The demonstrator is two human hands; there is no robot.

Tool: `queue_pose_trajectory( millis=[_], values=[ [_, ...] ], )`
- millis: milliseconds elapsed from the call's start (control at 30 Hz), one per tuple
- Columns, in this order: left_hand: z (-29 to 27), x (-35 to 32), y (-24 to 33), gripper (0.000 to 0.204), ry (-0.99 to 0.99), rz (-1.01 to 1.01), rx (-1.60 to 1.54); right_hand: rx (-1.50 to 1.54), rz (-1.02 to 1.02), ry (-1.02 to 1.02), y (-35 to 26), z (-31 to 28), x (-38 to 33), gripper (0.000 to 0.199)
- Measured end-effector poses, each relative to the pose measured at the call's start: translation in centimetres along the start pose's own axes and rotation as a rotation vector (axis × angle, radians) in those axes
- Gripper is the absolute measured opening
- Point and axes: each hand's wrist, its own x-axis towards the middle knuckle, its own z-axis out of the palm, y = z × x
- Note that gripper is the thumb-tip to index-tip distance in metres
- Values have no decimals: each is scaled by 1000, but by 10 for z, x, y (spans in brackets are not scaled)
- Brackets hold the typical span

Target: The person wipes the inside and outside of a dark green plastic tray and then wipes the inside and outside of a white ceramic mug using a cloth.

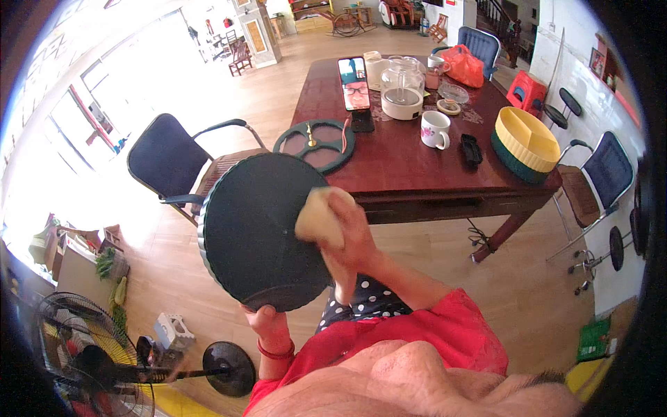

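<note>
Head view: a person in a red top holds a round, dark green tray [260, 229] before them, in front of the near edge of a polished dark-red table [389, 167], its flat face turned up toward the camera. The tray blocks part of a brown-seated chair [163, 156] and the floor behind it; its far side is out of sight. A tan cloth [316, 221], blurred, lies against the face near the right edge, its folds hard to make out. The wide lens cuts the scene to a dark-rimmed circle, trimming a black fan [76, 333] at lower left, while glare washes out the windows.

The left hand [267, 321] (a red band circles its wrist) grips the tray's lower rim; the thumb shows at the edge, but the other fingers are hidden behind it, and how far they curl cannot be told. The right hand [351, 233] has its fingers bent over the cloth, gripping it against the tray; motion blur softens the fingertips.

On the table, a divided dark green tray [347, 151] with a gold-coloured central knob sits at the near left edge, partly overlapped by the held one. A phone [355, 87] stands upright beyond it, near a flowered white mug [432, 130]. A yellow divided tray [508, 142] rests on a dark green piece at the right corner.
</note>
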Motion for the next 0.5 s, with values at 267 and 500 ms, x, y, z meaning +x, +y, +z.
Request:
queue_pose_trajectory(
  millis=[267,500],
  values=[
    [-19,-21,-23,89,-109,132,158,808,728,71,40,-15,55,42],
    [-38,-3,0,77,-165,81,-49,1368,1035,253,7,-18,30,50]
  ],
)
